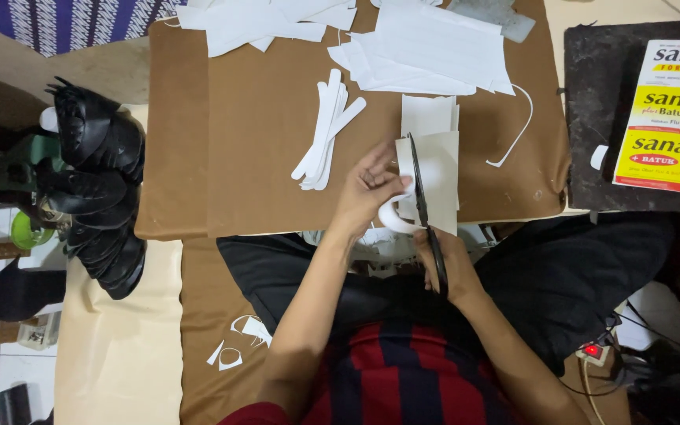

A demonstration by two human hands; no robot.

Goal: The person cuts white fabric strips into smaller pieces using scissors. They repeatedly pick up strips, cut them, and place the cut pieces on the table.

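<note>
At the far left, a heap of black sandals sits beside the brown board. On the board lies a small bundle of white strips, their long axis running slightly tilted from near to far. Next comes the person's left hand, fingers pinched together on a sheet of white paper held over the board's near edge; a cut ribbon curls down from the sheet. The sheet is pale, flat, roughly rectangular, its long side running away from the person. Black scissors bite into it, blades pointing away from the body, toward the far stacks of paper. The right hand is wrapped closed around the handles, just below the sheet.
</note>
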